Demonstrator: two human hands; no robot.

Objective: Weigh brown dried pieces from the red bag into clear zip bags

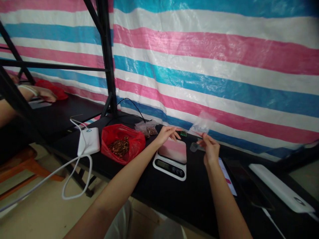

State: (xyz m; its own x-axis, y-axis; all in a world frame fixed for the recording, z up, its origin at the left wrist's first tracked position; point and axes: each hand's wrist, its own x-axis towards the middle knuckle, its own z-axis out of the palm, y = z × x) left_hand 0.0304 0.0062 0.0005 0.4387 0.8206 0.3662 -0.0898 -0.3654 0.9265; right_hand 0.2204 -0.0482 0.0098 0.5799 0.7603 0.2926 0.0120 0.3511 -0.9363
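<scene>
A white digital kitchen scale (171, 173) with a shiny, reflective plate (175, 151) lies on the black table in front of me. Over the plate's far left part hovers my left hand (168, 134), its fingers loosely stretched and nothing visible in them. To the right of the scale, my right hand (211, 148) pinches a clear plastic bag (201, 125) between thumb and fingers. A small translucent cup or scoop (193, 147) is close by my right fingers; whether they touch it I cannot tell. Left of the scale, a red plastic bag (136, 146) gapes around brown dried pieces (121, 147).
Filled clear packets (147, 127) lie behind the red bag. A white device (89, 141) with a cable stands left; a phone (227, 176), a dark flat device (249, 182) and a white power bank (277, 187) lie right. Another person's hand (46, 94) is at far left.
</scene>
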